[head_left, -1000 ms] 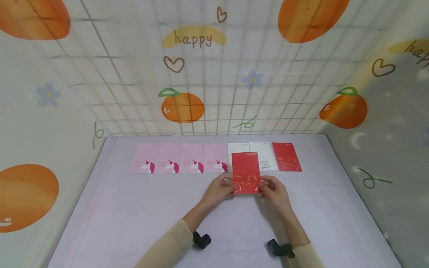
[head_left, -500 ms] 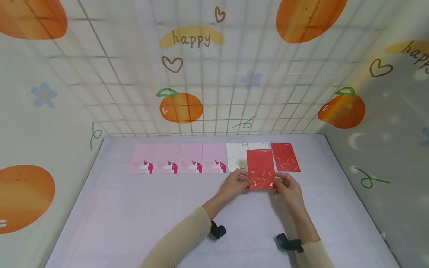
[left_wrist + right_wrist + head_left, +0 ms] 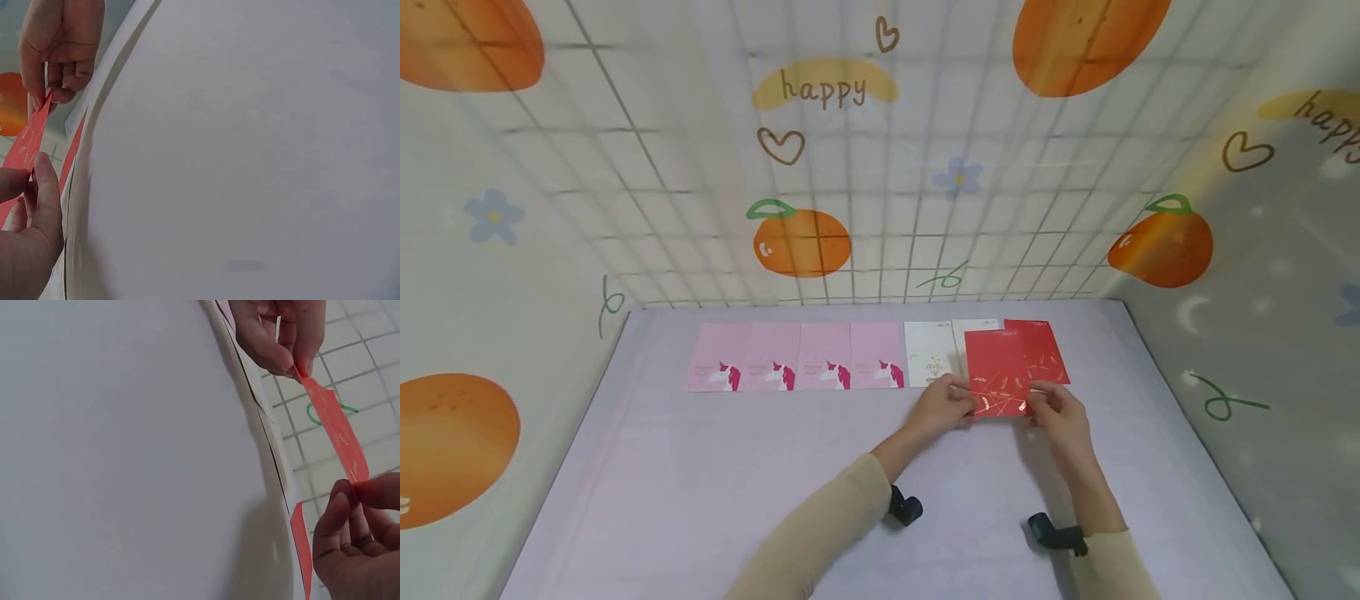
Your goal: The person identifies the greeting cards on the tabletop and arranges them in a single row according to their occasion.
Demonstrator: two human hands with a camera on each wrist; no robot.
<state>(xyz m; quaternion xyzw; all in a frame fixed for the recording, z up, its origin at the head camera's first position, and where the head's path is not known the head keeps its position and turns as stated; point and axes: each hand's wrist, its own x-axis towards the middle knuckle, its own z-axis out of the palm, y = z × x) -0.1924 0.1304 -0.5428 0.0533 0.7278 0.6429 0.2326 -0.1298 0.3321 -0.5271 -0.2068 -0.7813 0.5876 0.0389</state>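
Note:
A red card (image 3: 997,371) with gold markings is held upright between both hands, raised off the table in the wrist views. My left hand (image 3: 942,408) pinches its lower left edge between thumb and fingers. At the opposite edge, my right hand (image 3: 1063,427) pinches it the same way. Behind it lies a second red card (image 3: 1039,346), partly overlapped in the head view. Two white cards sit to its left; the held card hides much of the right white card (image 3: 973,327), while the left white card (image 3: 931,348) shows a gold diamond print.
Several pink cards with unicorn prints (image 3: 825,354) lie side by side along the back left of the white table (image 3: 760,475). A printed curtain (image 3: 880,167) with oranges stands behind the table's back edge. Black cameras are strapped to both wrists.
Both hands have carried the red card to the right and slightly farther back, from in front of the white cards to overlapping the red card on the table.

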